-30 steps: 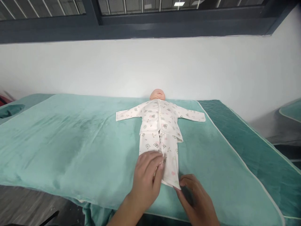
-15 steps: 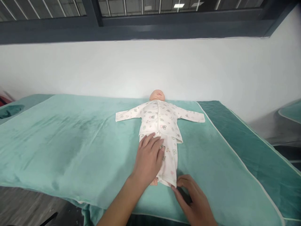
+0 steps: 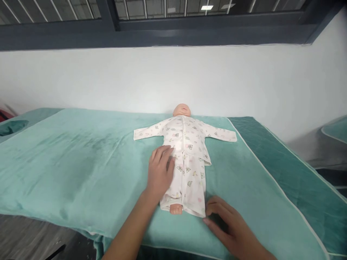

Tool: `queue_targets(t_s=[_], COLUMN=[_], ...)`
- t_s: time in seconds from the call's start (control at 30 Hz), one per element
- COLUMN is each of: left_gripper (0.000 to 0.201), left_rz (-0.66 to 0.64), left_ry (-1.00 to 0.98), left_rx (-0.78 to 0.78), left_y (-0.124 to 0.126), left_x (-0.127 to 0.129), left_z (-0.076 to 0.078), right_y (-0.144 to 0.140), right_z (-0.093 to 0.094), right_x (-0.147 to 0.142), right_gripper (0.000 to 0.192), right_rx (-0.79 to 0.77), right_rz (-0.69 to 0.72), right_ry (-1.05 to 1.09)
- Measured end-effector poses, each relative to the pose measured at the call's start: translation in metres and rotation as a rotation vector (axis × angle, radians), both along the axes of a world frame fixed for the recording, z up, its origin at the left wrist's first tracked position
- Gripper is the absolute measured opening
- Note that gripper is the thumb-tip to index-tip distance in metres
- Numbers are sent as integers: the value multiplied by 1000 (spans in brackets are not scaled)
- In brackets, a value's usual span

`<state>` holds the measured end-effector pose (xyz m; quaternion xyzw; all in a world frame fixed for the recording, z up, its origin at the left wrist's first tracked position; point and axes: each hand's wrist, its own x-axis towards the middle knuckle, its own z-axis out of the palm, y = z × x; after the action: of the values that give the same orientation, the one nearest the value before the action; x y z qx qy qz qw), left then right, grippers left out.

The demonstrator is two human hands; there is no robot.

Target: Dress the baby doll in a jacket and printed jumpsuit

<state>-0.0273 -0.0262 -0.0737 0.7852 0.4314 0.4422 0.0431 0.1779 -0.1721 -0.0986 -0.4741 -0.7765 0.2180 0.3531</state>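
A baby doll point(image 3: 181, 109) lies face up on a teal blanket point(image 3: 81, 166), dressed in a white printed shirt point(image 3: 184, 135) and matching trousers point(image 3: 188, 180). One bare doll foot point(image 3: 175, 208) pokes out of the left trouser leg. My left hand point(image 3: 159, 171) lies flat, fingers together, on the doll's hip at the left edge of the trousers. My right hand point(image 3: 230, 227) rests on the blanket just right of the right trouser hem, fingertips touching or almost touching it, holding nothing.
The padded table runs along a white wall point(image 3: 173, 79) under a dark window frame point(image 3: 173, 32). A darker green cover point(image 3: 284, 169) shows on the right. Another teal surface point(image 3: 336, 128) sits at the far right, and a dark green cloth point(image 3: 11, 127) at the far left.
My left hand slid up from the trouser hems to the doll's hip, uncovering a bare foot. My right hand let go of the right hem and now rests beside it.
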Motion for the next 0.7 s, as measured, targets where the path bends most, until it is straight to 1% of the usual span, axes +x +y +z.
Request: queue_targets(t_s=[0.03,0.1,0.2,0.3,0.37,0.43,0.5,0.6,0.7], left_gripper=[26,23,22,20,19,20,19,19,21], left_rz=[8,24,-6,-89,-138,-189,-233,-280,-315], left_ry=[11,39,24,-45,-99,-163,-224,-263,-247], left_rx=[1,-6,-17,-26,-46,-73,-90,-88,-102], left_y=[3,8,14,17,19,21,23,25,26], left_x=[-1,0,5,8,8,6,4,2,2], left_z=[1,3,4,1,-2,-5,-7,-8,-8], right_y=[4,17,45,83,107,127,141,150,152], right_z=[6,19,36,45,48,51,55,62,64], right_x=[2,3,-3,-13,-19,-22,-22,-20,-18], right_gripper=[4,5,6,16,19,13,6,10,9], right_rx=[15,91,232,322,345,337,316,280,250], right_rz=[-5,-55,-198,-326,-358,-353,-321,-233,-152], right_ry=[0,1,-28,-154,-294,-424,-476,-375,-240])
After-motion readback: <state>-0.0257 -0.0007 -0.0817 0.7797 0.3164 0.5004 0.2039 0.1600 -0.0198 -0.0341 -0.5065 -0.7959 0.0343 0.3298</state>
